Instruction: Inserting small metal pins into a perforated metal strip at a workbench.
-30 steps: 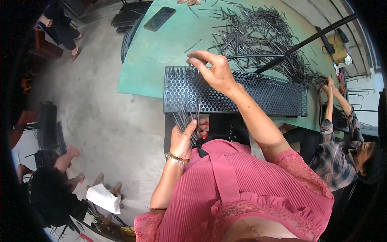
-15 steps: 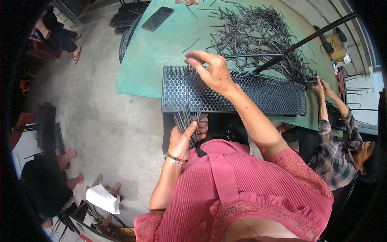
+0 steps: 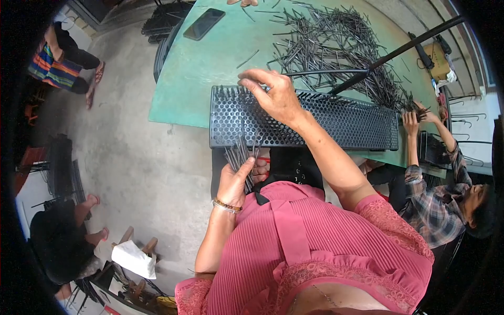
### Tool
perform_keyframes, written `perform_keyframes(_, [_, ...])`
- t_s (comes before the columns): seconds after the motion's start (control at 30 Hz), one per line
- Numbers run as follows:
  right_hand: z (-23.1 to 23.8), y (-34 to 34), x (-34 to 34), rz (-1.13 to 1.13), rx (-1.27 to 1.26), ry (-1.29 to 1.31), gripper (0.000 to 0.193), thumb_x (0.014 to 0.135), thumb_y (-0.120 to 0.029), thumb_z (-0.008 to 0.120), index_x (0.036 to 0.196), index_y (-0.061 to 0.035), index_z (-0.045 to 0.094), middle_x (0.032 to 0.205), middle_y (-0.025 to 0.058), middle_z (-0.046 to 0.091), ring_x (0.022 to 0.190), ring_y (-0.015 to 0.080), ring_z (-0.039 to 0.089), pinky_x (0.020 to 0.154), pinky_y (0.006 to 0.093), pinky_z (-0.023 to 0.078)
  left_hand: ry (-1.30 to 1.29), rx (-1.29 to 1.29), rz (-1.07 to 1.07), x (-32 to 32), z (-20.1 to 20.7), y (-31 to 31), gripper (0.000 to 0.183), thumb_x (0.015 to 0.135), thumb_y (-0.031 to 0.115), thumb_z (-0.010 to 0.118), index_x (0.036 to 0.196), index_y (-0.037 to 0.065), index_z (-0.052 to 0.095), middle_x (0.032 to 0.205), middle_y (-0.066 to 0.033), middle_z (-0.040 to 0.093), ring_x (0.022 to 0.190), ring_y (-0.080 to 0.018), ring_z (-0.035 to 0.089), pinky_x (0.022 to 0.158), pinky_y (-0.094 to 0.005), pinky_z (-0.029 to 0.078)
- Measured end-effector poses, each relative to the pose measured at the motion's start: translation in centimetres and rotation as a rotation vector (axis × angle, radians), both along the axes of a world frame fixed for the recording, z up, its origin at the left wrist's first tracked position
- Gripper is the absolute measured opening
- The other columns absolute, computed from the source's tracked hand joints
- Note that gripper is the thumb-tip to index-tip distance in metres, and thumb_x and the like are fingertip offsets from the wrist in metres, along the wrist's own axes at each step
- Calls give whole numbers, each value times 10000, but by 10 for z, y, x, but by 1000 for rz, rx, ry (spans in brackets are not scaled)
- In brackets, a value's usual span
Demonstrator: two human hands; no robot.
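Observation:
My left hand [image 3: 234, 184] is closed round a bundle of thin dark rods [image 3: 240, 157], whose upper ends fan out just below the near edge of a black perforated rack [image 3: 346, 126]. Over the rack's far left part, my right hand [image 3: 275, 94] is bent with thumb and fingertips drawn together. Whether a rod is pinched between them, I cannot make out. Short rods [image 3: 223, 91] stand upright in the holes along the rack's far edge. The rack lies across my lap and the near edge of a green table [image 3: 184, 94].
A large heap of loose dark rods [image 3: 336, 47] covers the table beyond the rack. A dark metal bar [image 3: 404, 50] slants above it. At the right, a co-worker's hands [image 3: 412, 121] handle rods. A phone [image 3: 205, 24] lies at the far left. Other people stand or sit leftward.
My right fingertips have shifted slightly left over the rack's far edge. The left hand keeps its bundle nearly in place. At the right the co-worker's hands have moved, lifting some rods.

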State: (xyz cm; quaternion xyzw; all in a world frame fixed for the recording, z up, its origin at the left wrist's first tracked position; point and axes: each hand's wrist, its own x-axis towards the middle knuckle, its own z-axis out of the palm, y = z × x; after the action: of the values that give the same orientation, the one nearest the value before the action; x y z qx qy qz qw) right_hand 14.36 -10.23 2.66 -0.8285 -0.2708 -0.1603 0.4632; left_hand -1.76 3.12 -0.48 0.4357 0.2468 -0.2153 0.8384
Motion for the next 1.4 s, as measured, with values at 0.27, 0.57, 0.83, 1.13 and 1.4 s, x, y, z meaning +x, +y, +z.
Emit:
perform_keyframes(0.27, [-20,7,-2,34,-91,-124,199,809,-99,648,999,-45,661,886,100,681,824,250,642,762,344,456,-3,-7,-13,-1,-1,2,237,910,155,579,1045,-39,593,863,-109,655,719,-169,641,648,-291,553])
perform_keyframes(0.57, [-23,8,-4,91,-155,-278,233,774,-68,669,1006,-49,651,947,82,647,851,255,597,778,351,439,-24,1,-14,0,2,0,251,906,179,590,1019,-45,600,855,-116,659,703,-170,636,636,-289,540])
perform_keyframes(0.83, [10,-15,-48,131,-12,748,283,826,-205,693,991,25,673,846,61,668,767,67,569,666,253,471,-190,18,206,6,8,2,203,921,160,566,1026,-13,586,895,-110,654,759,-174,632,635,-287,532])
perform_keyframes(1.13, [8,-27,-35,134,394,753,220,858,-129,654,993,45,651,861,41,667,792,88,600,712,233,487,-112,-41,-24,6,6,-7,361,922,206,567,1162,-63,540,1030,-182,643,866,-214,649,714,-318,559])
perform_keyframes(1.4, [-6,-18,-4,-83,295,337,193,848,-124,661,985,11,665,832,38,680,751,62,598,672,215,475,-2,-135,-42,5,-2,-13,384,921,228,562,1165,-66,527,1019,-207,635,855,-233,647,724,-337,564])
